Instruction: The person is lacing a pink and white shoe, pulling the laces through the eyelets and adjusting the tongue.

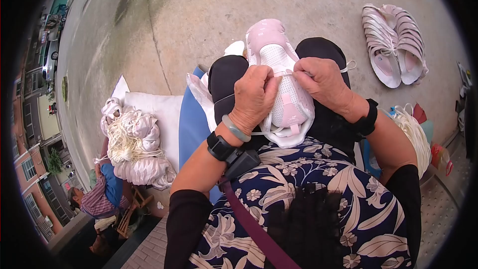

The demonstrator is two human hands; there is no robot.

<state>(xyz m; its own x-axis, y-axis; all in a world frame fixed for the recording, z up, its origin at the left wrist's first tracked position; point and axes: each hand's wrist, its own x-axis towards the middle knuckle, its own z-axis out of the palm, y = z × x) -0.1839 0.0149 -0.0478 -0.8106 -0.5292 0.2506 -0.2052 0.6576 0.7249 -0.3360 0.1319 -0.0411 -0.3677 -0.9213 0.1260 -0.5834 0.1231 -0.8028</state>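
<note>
A pink and white shoe upper (291,100) lies lengthwise between my black-clad knees, its rounded toe pointing away from me. Across its middle runs a short stretch of white shoelace (285,73), drawn between my two hands. My left hand (255,92) is closed in a pinch at the left edge of the upper, on one part of the lace. Opposite it, my right hand (323,82) pinches the lace between thumb and bent fingers. Both fists hide the lace ends and the eyelets beneath them.
Nested pink uppers (396,45), tied together, lie on the concrete at far right. White laces (132,137) and bundled uppers (144,171) sit on a white sheet to my left. More laces (413,132) hang beside my right elbow. Another person (102,199) sits at lower left.
</note>
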